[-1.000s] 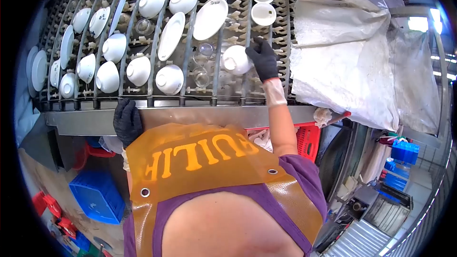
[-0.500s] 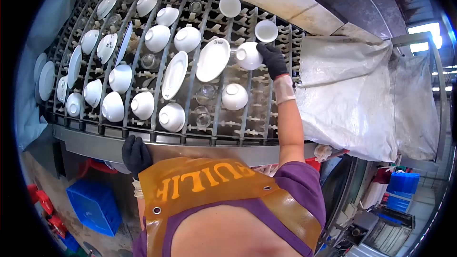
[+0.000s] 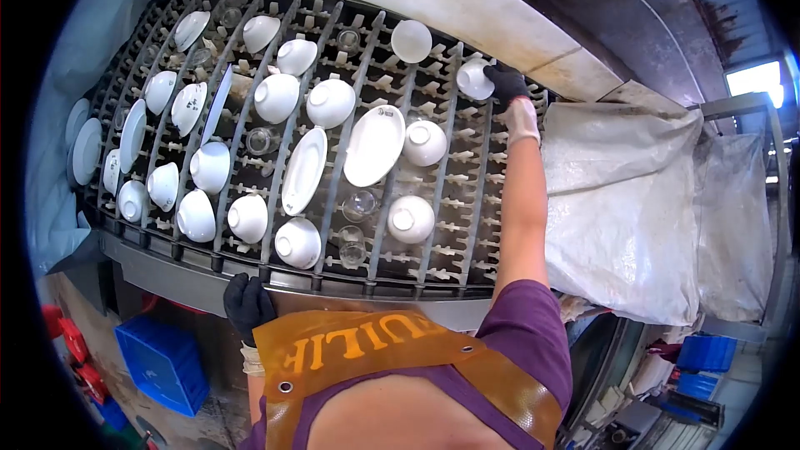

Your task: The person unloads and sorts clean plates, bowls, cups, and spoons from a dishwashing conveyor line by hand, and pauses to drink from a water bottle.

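We record the right arm [image 3: 523, 208] nearly straight, extended well forward; the dark-gloved right hand [image 3: 507, 85] bends inward, its fingers directed leftward. We note the left hand [image 3: 247, 303], likewise gloved, low and near the torso [image 3: 392, 417], fingers pointing forward; the left forearm [image 3: 255, 397] is mostly hidden.

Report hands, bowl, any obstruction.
Right hand on rightmost white bowl. Left hand by front metal ledge. Bowl beside rightmost oval plate sits apart, not blocking.

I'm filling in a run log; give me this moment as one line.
right hand: holding white bowl, rack's far side | left hand: at metal ledge | nearby: oval plates, bowls
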Tool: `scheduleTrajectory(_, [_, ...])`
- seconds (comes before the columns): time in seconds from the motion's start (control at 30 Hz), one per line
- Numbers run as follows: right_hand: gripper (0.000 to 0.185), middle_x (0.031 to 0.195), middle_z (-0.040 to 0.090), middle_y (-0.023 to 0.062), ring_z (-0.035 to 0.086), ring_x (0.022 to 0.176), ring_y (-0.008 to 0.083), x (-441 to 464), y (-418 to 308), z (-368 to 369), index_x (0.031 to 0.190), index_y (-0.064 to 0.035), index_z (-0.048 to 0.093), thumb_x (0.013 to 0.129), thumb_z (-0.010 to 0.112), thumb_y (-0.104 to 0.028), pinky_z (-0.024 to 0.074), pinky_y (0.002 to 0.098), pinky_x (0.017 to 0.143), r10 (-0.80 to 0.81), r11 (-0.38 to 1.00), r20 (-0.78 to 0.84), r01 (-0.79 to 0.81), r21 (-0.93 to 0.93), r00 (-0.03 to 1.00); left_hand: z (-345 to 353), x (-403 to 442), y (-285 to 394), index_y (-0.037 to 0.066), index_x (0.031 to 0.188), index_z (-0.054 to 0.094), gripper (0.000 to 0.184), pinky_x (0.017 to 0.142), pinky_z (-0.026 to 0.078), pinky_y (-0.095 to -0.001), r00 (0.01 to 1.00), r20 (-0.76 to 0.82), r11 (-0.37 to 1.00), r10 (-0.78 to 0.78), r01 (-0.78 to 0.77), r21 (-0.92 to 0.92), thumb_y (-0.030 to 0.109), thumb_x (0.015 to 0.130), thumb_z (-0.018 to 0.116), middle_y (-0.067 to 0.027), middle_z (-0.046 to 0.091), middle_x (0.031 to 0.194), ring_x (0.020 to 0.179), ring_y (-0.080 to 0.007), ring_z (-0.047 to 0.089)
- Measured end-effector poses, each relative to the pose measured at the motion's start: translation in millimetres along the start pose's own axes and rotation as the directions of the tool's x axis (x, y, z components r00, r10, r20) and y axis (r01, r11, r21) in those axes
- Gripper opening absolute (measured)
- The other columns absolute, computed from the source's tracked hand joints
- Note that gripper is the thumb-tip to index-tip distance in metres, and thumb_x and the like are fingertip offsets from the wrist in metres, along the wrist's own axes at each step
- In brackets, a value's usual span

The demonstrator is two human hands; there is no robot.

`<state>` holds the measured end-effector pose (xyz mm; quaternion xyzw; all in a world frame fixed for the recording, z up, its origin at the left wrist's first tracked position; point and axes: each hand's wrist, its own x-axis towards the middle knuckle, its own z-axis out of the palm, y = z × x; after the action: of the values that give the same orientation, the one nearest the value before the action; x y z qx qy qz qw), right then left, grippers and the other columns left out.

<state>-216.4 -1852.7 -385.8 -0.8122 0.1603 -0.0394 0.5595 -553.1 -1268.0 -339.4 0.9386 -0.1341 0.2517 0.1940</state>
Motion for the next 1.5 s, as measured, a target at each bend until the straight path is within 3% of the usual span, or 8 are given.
scheduleTrajectory(0.07, [0.039,0.103,0.062,0.0188,0.06,0.092,0.0358,-20,-51,19,0.108,-0.0114,0.062,0.073,0.066,-0.028,0.0474,0.0427,0.082,-0.171,0.619,-0.272,-0.111,-0.777,0.947,-2,0,7,0.002,0.098,0.062,0.024,0.084,0.045,-0.0438,1.0,-0.003,1.0,0.001,-0.001,-0.004,0.001,0.074,0.061,-0.0186,0.057,0.104,0.096,-0.0348,0.056])
scheduleTrajectory(0.23, [0.052,0.106,0.06,0.0164,0.056,0.098,0.0353,-32,-88,131,0.114,-0.0116,0.057,0.064,0.067,-0.016,0.044,0.0426,0.088,-0.82,0.438,0.072,0.703,-0.559,0.568,-2,-1,15,0.001,0.103,0.063,0.026,0.087,0.043,-0.0437,0.998,0.053,1.0,-0.015,0.014,0.017,0.006,0.078,0.058,-0.0184,0.057,0.106,0.098,-0.0347,0.054])
scheduleTrajectory(0.3, [0.054,0.106,0.06,0.0177,0.058,0.096,0.0342,-47,-104,164,0.119,-0.0124,0.054,0.067,0.067,-0.02,0.0457,0.0438,0.083,-0.773,0.27,0.193,0.589,-0.762,0.604,1,-3,20,0.002,0.104,0.063,0.027,0.087,0.043,-0.0433,0.999,0.049,0.999,-0.022,0.02,0.039,0.006,0.079,0.058,-0.0181,0.057,0.106,0.098,-0.0345,0.054])
scheduleTrajectory(0.47, [0.05,0.099,0.062,0.0197,0.061,0.089,0.0318,-12,-105,187,0.122,-0.0064,0.05,0.075,0.064,-0.016,0.049,0.0396,0.078,-0.651,0.567,-0.056,0.436,-0.698,0.757,10,-10,15,0.003,0.105,0.064,0.026,0.088,0.044,-0.0423,0.998,-0.044,0.999,0.052,-0.052,-0.002,0.008,0.08,0.059,-0.0176,0.057,0.107,0.1,-0.0338,0.055])
scheduleTrajectory(0.53, [0.05,0.101,0.062,0.0197,0.061,0.091,0.0286,-7,-94,178,0.12,-0.0007,0.051,0.075,0.066,-0.018,0.0488,0.0371,0.08,-0.503,0.835,-0.357,0.549,0.036,0.787,13,-14,19,0.002,0.105,0.064,0.025,0.088,0.044,-0.0418,0.999,-0.024,1.0,0.022,-0.022,0.007,0.007,0.081,0.059,-0.0173,0.057,0.107,0.101,-0.0332,0.055])
scheduleTrajectory(0.67, [0.059,0.1,0.063,0.0222,0.061,0.093,0.0334,-29,-73,145,0.116,0.0052,0.051,0.069,0.072,-0.025,0.0478,0.0397,0.083,-0.051,0.971,-0.118,0.077,0.225,0.992,9,4,40,-0.001,0.102,0.062,0.024,0.086,0.046,-0.0392,0.996,-0.067,0.994,0.051,-0.057,-0.092,-0.001,0.079,0.058,-0.0195,0.057,0.108,0.1,-0.0326,0.056])
scheduleTrajectory(1.1, [0.035,0.105,0.06,0.0139,0.058,0.096,0.0316,-407,22,74,0.109,-0.0089,0.06,0.075,0.065,-0.012,0.0461,0.0365,0.085,-0.5,0.774,-0.083,0.402,-0.488,0.862,32,-13,31,0.0,0.1,0.064,0.024,0.084,0.047,-0.0406,0.984,-0.011,0.984,0.177,-0.177,-0.008,0.004,0.076,0.061,-0.0202,0.06,0.106,0.097,-0.0335,0.058])
scheduleTrajectory(1.5, [0.034,0.104,0.061,0.014,0.057,0.098,0.0306,-398,51,60,0.107,-0.007,0.06,0.077,0.064,-0.023,0.0453,0.0397,0.086,-0.36,0.835,0.055,0.348,-0.426,0.931,29,-9,68,0.003,0.094,0.065,0.021,0.083,0.046,-0.0423,0.995,-0.026,0.992,0.096,-0.098,-0.084,0.003,0.073,0.062,-0.0167,0.062,0.097,0.093,-0.0335,0.058])
